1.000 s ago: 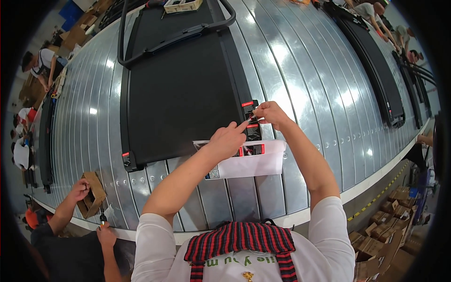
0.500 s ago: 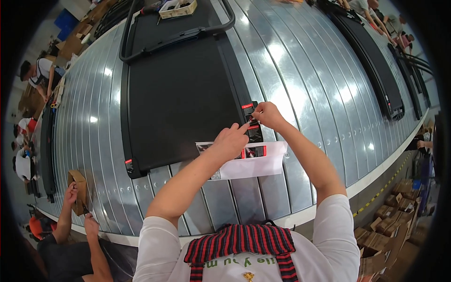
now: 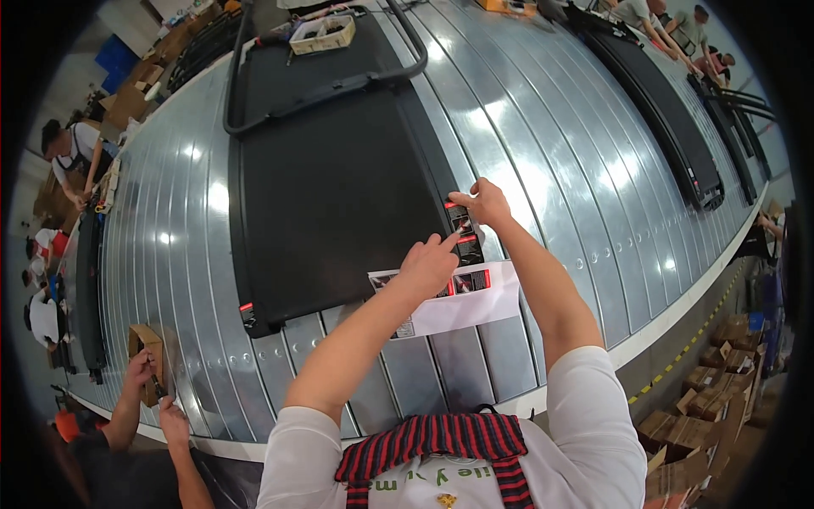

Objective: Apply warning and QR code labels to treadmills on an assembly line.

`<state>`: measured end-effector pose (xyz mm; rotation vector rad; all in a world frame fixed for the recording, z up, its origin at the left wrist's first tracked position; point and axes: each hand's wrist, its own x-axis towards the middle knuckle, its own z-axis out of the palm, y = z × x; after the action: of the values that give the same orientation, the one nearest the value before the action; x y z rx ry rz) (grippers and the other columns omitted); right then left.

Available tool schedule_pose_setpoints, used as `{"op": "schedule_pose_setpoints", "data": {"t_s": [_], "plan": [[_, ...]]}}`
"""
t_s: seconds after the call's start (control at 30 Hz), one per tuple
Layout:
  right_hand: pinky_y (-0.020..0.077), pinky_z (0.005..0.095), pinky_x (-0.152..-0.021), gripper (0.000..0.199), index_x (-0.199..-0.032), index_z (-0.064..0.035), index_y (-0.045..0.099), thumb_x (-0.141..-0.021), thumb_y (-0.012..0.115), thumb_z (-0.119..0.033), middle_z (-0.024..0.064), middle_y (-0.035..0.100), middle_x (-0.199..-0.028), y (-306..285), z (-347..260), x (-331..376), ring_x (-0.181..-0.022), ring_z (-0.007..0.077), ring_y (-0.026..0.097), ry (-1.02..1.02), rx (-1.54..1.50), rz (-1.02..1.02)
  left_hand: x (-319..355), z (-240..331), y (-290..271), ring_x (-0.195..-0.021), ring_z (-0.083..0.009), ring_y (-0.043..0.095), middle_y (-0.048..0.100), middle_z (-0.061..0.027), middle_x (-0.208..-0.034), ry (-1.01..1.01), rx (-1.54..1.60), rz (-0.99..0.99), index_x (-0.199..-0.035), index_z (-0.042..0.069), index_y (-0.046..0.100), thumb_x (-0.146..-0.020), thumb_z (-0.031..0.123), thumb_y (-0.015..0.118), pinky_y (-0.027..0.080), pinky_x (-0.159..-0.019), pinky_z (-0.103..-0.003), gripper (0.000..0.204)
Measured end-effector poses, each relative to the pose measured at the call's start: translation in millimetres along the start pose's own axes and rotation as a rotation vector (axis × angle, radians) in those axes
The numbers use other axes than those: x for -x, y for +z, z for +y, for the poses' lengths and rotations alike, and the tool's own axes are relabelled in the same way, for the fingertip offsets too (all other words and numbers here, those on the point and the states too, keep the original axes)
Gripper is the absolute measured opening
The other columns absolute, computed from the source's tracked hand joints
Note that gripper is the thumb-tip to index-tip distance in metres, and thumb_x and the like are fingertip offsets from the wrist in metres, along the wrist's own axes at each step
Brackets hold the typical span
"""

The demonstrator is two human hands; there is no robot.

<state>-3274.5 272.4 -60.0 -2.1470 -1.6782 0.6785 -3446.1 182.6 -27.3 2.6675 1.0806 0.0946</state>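
Observation:
A black treadmill deck lies flat in front of me. At its near right corner are warning stickers with red headers and dark pictures. My left hand reaches over the corner, index finger stretched onto the stickers, the other fingers loosely curled. From the right, my right hand sets its thumb against the upper sticker's edge, its fingers apart from the thumb. Below my left hand lies a white sticker sheet bearing more such stickers; my forearm hides part of it. A similar sticker sits on the deck's near left corner.
A black tubular frame lies across the deck's far end, near a small parts box. The deck rests on a metal slatted table. At lower left, a co-worker's hands hold a cardboard piece. Another deck lies right.
My right hand's pinch at the sticker has loosened, its thumb now against the upper edge. My left index finger stays on the stickers. The view has shifted slightly.

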Motion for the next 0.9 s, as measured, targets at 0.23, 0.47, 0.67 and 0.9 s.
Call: {"op": "schedule_pose_setpoints", "data": {"t_s": [0.23, 0.47, 0.67, 0.9], "plan": [[0.0433, 0.0255, -0.039, 0.032, -0.072, 0.0073, 0.055, -0.078, 0.055, -0.024, 0.0117, 0.056, -0.058, -43.0, 93.4, 62.6, -0.043, 0.0143, 0.053, 0.117, -0.485, -0.059, 136.0, 14.0, 2.2, -0.082, -0.0319, 0.054, 0.056, -0.0145, -0.095, -0.056, 0.368, 0.051, -0.087, 0.005, 0.055, -0.076, 0.012, 0.05, 0.044, -0.068, -0.04, 0.014], [0.0343, 0.0197, -0.036, 0.019, -0.067, -0.0081, 0.054, -0.081, 0.055, -0.021, 0.0, 0.05, -0.051, -12.0, 173.6, 266.9, -0.04, 0.0067, 0.045, 0.531, -1.027, -0.211, 281.6, 84.8, 6.1, -0.077, -0.0376, 0.055, 0.059, -0.0183, -0.08, -0.578, 0.836, -0.016, -0.096, 0.006, 0.055, -0.084, 0.032, 0.049, 0.044, -0.066, -0.041, 0.029], [0.0344, 0.0239, -0.039, 0.038, -0.068, -0.0029, 0.054, -0.087, 0.046, -0.035, 0.0043, 0.05, -0.051, -4.1, 119.4, 304.5, -0.041, 0.0117, 0.045, 0.33, -1.093, -0.275, 266.3, 107.3, -14.4, -0.075, -0.0193, 0.06, 0.062, -0.0155, -0.081, -0.643, 1.044, 0.247, -0.102, 0.002, 0.055, -0.082, 0.028, 0.053, 0.047, -0.067, -0.032, 0.033], [0.0416, 0.0298, -0.08, 0.049, -0.113, 0.0004, 0.047, -0.082, 0.053, -0.036, 0.0117, 0.056, -0.102, -54.1, 21.6, 298.5, -0.093, 0.0191, 0.054, -0.178, -1.067, -0.474, 264.2, 128.0, -50.4, -0.098, -0.0149, 0.05, 0.054, -0.0074, -0.109, -0.335, 1.736, 0.627, -0.114, -0.003, 0.048, -0.084, 0.017, 0.057, 0.038, -0.088, -0.029, 0.037]]}}
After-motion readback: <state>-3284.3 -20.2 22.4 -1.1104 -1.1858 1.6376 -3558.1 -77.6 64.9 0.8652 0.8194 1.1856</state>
